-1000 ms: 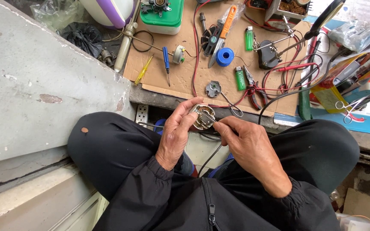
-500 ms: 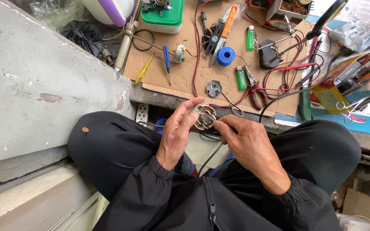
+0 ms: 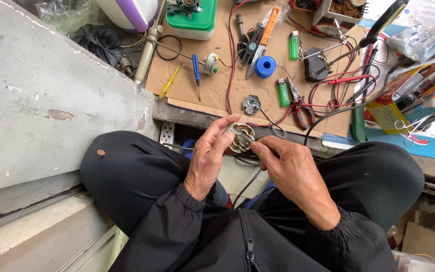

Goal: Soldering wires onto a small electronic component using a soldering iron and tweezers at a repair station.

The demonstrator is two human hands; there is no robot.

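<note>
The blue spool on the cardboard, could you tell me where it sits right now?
In the head view, the blue spool sits upper centre on the cardboard sheet, between the orange-handled knife and the green lighter.

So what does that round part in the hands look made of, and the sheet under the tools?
The round part looks like bare metal: silvery, glinting, with coppery windings, probably wire. The sheet looks like plain brown cardboard, matte, with a cut edge.

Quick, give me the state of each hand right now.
Left hand: closed around the small round motor part.
Right hand: fingers pinched at the same part's edge; whether it grips anything cannot be told.
</note>
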